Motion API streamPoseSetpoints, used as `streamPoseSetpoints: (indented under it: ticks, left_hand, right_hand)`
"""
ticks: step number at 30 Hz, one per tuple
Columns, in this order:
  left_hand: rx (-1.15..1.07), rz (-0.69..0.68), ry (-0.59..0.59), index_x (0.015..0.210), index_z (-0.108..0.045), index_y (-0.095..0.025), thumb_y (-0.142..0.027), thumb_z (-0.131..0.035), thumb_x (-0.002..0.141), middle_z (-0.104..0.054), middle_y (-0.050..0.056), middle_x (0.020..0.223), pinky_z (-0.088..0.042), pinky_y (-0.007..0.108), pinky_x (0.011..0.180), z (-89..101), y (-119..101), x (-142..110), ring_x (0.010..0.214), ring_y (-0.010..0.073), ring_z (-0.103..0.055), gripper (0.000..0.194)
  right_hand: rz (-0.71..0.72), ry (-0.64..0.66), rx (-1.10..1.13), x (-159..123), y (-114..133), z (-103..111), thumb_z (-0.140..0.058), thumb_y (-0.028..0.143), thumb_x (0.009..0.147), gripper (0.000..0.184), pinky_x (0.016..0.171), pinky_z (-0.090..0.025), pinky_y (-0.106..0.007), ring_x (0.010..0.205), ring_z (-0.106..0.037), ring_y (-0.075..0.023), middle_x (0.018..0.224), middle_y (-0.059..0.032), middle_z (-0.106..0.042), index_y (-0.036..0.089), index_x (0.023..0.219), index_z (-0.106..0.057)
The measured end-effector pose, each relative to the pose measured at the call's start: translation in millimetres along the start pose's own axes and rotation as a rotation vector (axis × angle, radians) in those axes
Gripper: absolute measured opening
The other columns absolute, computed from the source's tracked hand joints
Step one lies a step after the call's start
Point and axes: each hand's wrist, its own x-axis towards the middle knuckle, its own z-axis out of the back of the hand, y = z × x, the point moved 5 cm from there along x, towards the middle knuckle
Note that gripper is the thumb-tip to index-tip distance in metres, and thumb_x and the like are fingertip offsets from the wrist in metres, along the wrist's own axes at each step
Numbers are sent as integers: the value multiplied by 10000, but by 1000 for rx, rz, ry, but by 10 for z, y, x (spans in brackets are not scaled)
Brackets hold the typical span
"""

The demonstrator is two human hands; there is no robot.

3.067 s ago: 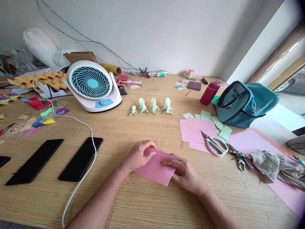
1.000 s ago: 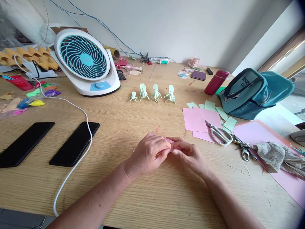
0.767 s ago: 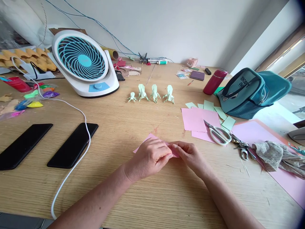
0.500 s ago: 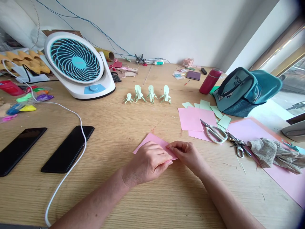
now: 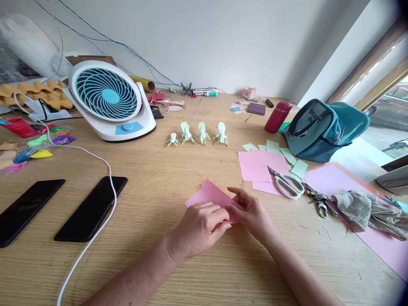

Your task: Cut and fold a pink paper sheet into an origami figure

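A square of pink paper (image 5: 208,193) lies near the front of the wooden table, one corner pointing away from me. My left hand (image 5: 202,223) covers its near left part, with fingers curled and pinching the near edge. At the right corner, my right hand (image 5: 250,212) grips the paper between thumb and fingers, its index finger stretched out past the edge. Part of the near edge is hidden under my fingers, so I cannot tell how it is folded. Beyond the sheet, several pale green origami figures (image 5: 203,134) stand in a row.
To the right lie pink sheets (image 5: 254,165), green paper pieces (image 5: 299,168), scissors (image 5: 288,185), keys (image 5: 320,204) and a grey cloth (image 5: 360,212). A red bottle (image 5: 278,117) and teal bag (image 5: 318,131) stand behind. On the left are a fan (image 5: 110,102), phones (image 5: 91,208) and a white cable (image 5: 110,178).
My right hand has opened its pinch somewhat, index finger lifting and thumb now on top of the paper. The sheet has turned slightly and its far corner has shifted right. The view has tilted up a little.
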Motion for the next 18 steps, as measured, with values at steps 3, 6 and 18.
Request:
streamPoseSetpoints:
  ticks: [3, 6, 18]
  left_hand:
    - [56, -18, 47, 798, -616, -161, -156, -623, 890, -654, 1, 736, -446, 272, 620, -44, -11, -9, 680, 154, -601, 92]
    - [85, -35, 94, 851, -628, -164, -189, -637, 894, -673, 15, 793, -456, 271, 639, -75, -23, -11, 732, 169, -619, 50]
    - [84, -120, 77, 829, -600, -163, -174, -517, 968, -641, 4, 757, -436, 263, 632, -37, -52, 6, 686, 146, -564, 162]
  right_hand:
    - [-3, 51, -69, -30, 46, -41, -648, 318, 819, 267, 595, -428, -246, 671, -570, -150, 718, 8, -621, 170, 1039, -682]
    - [28, 30, -228, -67, 110, -37, -609, 336, 846, 171, 539, -368, -230, 622, -525, -137, 667, 12, -599, 183, 826, -682]
    - [27, -24, -720, -79, 150, 65, -550, 295, 845, 220, 520, -277, -252, 532, -390, -130, 572, 29, -523, 216, 647, -494]
